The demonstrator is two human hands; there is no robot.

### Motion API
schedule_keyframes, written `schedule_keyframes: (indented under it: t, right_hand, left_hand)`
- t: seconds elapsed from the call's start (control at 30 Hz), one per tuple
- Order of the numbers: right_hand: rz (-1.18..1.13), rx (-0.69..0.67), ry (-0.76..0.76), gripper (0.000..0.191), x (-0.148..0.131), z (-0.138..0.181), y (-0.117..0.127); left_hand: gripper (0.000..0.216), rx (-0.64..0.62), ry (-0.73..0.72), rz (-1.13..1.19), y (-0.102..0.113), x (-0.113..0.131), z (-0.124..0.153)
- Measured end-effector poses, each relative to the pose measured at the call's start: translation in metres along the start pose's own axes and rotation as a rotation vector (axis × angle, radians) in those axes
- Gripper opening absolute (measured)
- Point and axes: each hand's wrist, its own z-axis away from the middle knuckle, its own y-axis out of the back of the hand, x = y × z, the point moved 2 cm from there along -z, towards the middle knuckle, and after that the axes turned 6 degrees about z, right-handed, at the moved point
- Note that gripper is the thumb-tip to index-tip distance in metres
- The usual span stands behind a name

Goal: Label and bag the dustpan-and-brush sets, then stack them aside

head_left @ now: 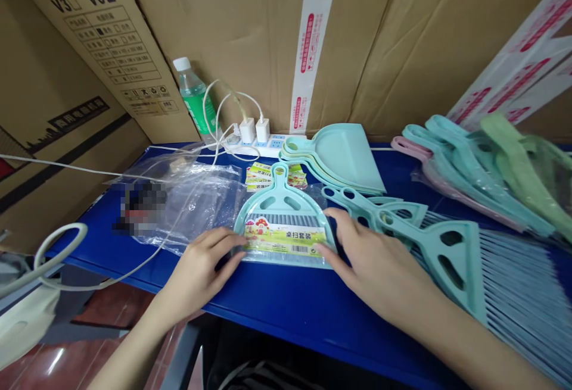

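Note:
A mint-green dustpan with a small brush nested in it (282,208) lies on the blue table (286,303), with a yellow-green paper label (286,240) across its front. My left hand (201,268) presses its fingertips on the label's left end. My right hand (370,259) rests flat by the label's right end, fingers stretched over the dustpan's right edge. Neither hand grips anything.
A stack of empty dustpans (335,155) sits behind, more labels (268,175) next to it. Loose brushes (447,241) lie at the right, bagged sets (482,169) beyond. Clear plastic bags (192,199), a power strip with chargers (259,137) and a bottle (194,101) stand left. Cardboard boxes (250,27) wall the back.

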Motion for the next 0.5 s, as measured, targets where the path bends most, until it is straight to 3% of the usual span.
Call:
schedule_keyframes:
  t: [0.1, 0.2, 0.37, 0.5]
  right_hand:
    - [-0.054, -0.143, -0.043, 0.043, 0.0, -0.002, -0.008]
    - [-0.158, -0.187, -0.077, 0.051, -0.001, -0.004, -0.008]
    - [-0.407, -0.154, -0.128, 0.053, -0.002, -0.004, 0.0]
    - [-0.609, -0.11, -0.144, 0.053, -0.001, -0.003, 0.008]
  left_hand:
    - [0.016, 0.061, 0.041, 0.045, -0.003, -0.005, -0.008]
    - [0.017, 0.112, 0.117, 0.07, -0.004, -0.012, -0.01]
    - [0.055, 0.084, 0.201, 0.209, -0.005, -0.026, -0.008]
    - [0.068, 0.053, 0.216, 0.331, -0.004, -0.033, -0.007]
